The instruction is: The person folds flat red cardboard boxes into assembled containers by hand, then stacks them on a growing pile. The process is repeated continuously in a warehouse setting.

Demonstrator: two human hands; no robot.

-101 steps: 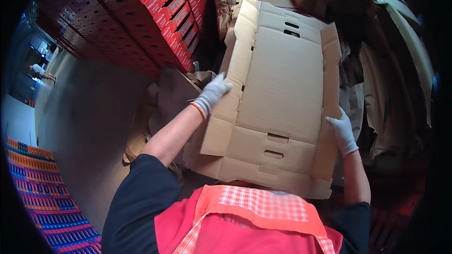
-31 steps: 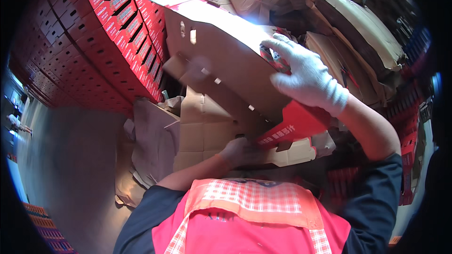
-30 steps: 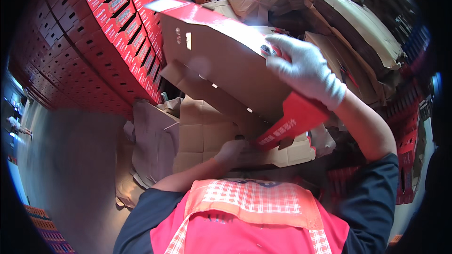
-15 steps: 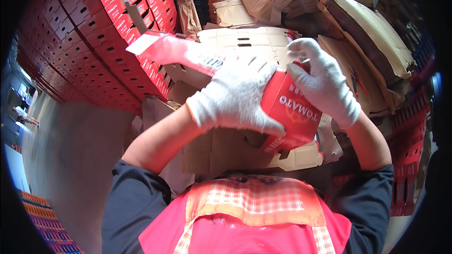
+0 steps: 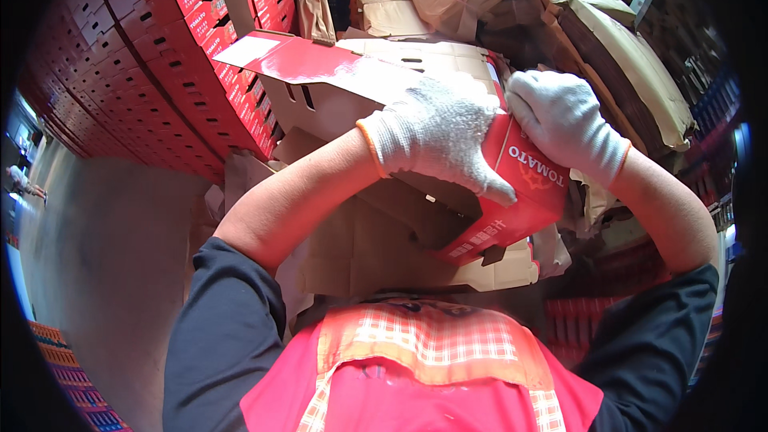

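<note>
A red cardboard box (image 5: 524,180), partly folded, with brown inner faces and a pale printed end panel, is tilted between my hands. A long red side panel (image 5: 308,56) of it sticks out to the far left. My left hand (image 5: 436,132), in a white knitted glove, lies over the box's upper edge, its thumb stretched down along the red end panel and its other fingers over the far side. At the far right corner my right hand (image 5: 564,120), gloved alike, is closed with fingers curled round the edge; its fingertips are hidden.
Flat brown cardboard blanks (image 5: 360,252) lie beneath the box. Tall stacks of red boxes (image 5: 152,40) stand at the left. Paper-wrapped bundles (image 5: 616,56) are piled at the far right. Grey floor (image 5: 120,256) stretches along the left, with a person (image 5: 26,184) in the distance.
My right hand has closed from open, loosely curled fingers onto the box's corner. My left hand and the box have shifted a little to the right.
</note>
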